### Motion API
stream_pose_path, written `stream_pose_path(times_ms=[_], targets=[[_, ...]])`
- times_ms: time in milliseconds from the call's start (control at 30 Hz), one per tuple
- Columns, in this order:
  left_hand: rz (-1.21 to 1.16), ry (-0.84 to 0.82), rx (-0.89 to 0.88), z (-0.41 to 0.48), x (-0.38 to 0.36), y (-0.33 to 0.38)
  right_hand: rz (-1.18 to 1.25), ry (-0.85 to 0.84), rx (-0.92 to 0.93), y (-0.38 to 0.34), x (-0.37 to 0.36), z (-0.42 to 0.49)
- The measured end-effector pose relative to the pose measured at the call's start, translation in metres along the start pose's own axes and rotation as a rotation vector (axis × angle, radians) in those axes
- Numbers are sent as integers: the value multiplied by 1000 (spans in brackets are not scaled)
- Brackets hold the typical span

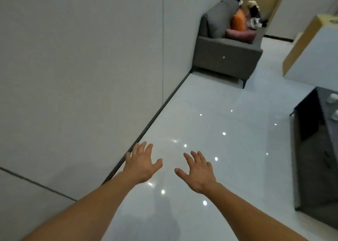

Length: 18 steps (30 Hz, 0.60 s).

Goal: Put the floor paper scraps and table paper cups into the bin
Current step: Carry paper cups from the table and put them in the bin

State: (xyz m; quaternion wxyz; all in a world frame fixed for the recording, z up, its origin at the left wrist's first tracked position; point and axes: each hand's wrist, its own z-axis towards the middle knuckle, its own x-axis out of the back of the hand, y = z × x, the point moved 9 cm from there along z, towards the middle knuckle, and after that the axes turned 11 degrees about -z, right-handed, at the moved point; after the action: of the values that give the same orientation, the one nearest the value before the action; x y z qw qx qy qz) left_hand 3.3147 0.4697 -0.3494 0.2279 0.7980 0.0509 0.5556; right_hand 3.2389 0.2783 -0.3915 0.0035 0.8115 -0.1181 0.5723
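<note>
My left hand (141, 163) and my right hand (197, 171) are both stretched out in front of me over the glossy white floor (210, 112), palms down, fingers spread and holding nothing. Two white paper cups (332, 97) (335, 114) stand on the dark table (311, 158) at the right edge of the view, well away from my right hand. No paper scraps and no bin show in this view.
A white wall (82, 66) with a dark skirting strip runs along the left. A grey sofa (226, 54) with cushions stands against it at the far end. A white and wood cabinet (311, 48) stands at the far right.
</note>
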Motion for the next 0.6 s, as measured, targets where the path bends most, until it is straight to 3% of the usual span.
stream_pose_path(times_ms=[300,600], targets=[[90,-112,-336,71,-81,261,187,110,-343,251,42,-39],[151,-257,-563,140,-159,437,243,151,-624,422,63,-37]])
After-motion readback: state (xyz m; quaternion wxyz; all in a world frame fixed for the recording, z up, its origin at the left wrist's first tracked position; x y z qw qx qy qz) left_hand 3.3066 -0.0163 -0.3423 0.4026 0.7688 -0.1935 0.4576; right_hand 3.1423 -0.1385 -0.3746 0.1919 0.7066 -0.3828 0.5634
